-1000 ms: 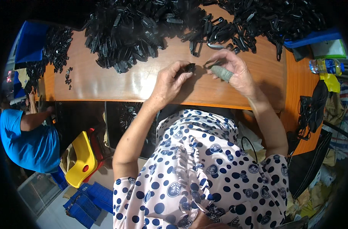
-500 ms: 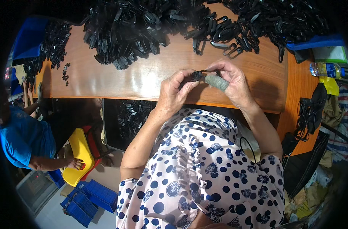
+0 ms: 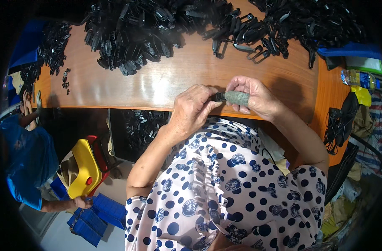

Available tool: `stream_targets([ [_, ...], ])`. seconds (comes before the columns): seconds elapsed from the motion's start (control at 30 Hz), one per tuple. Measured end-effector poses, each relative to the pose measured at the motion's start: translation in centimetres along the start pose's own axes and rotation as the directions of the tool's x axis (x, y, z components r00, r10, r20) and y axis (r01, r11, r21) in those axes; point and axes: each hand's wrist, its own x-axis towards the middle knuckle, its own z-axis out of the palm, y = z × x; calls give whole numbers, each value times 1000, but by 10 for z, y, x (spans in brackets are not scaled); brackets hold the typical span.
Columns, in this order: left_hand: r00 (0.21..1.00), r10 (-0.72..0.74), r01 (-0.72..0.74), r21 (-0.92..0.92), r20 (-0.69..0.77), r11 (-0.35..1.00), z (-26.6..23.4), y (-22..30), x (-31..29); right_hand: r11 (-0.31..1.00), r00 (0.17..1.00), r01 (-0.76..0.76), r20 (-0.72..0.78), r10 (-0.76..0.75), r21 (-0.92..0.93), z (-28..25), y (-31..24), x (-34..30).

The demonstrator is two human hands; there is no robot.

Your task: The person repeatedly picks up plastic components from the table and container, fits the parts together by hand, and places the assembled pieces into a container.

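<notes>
My left hand [image 3: 194, 106] is closed, pinching a small black plastic clip [image 3: 218, 97] between thumb and fingers just over the table's front edge. From the other side my right hand [image 3: 254, 98] meets the same clip, its thumb in a grey-green knitted finger cover [image 3: 237, 98] that reaches the clip's end. The right fingers curl behind and below that thumb, and their tips are partly hidden. Beyond both hands lies a large heap of black plastic clips [image 3: 136, 33], with some loose frame-shaped ones [image 3: 256, 54] nearer me.
Another clip heap [image 3: 312, 25] covers the far right of the brown table [image 3: 128, 90]. A bottle [image 3: 360, 78] and black cables [image 3: 335, 125] lie at the right. Below left are a tray of black parts [image 3: 143, 129], a yellow chair [image 3: 84, 167], blue crates [image 3: 107, 211] and a co-worker in blue [image 3: 29, 154].
My right thumb has swung level and come up against the clip, while the right fingers drew back from above it. The co-worker's hand by the yellow chair has moved lower.
</notes>
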Motion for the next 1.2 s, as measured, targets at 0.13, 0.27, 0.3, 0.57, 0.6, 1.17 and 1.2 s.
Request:
stream_targets([
  [0.13,995,-92,93,-20,39,995,1,3,-4,996,993,-83,89,82,11,-4,-1,5],
  [0.27,948,-308,317,-170,77,933,4,7,-8,981,983,-165,97,154,105,1,-1,9],
  [0.3,902,-425,419,-385,74,822,6,6,-9,973,986,-140,120,120,182,3,-2,9],
  [0.57,803,-593,294,-908,64,300,9,10,-20,962,897,216,355,-263,166,33,10,14],
  [0.6,799,-583,303,-935,144,184,8,13,-23,949,904,172,339,-259,264,37,13,16],
  [1.17,833,-508,534,565,-222,629,-74,6,-118,213,820,226,68,-568,-951,7,-11,11],
  [1.2,892,-394,444,585,-219,679,-76,7,-111,110,794,91,5,-608,-990,-4,-18,16],
])
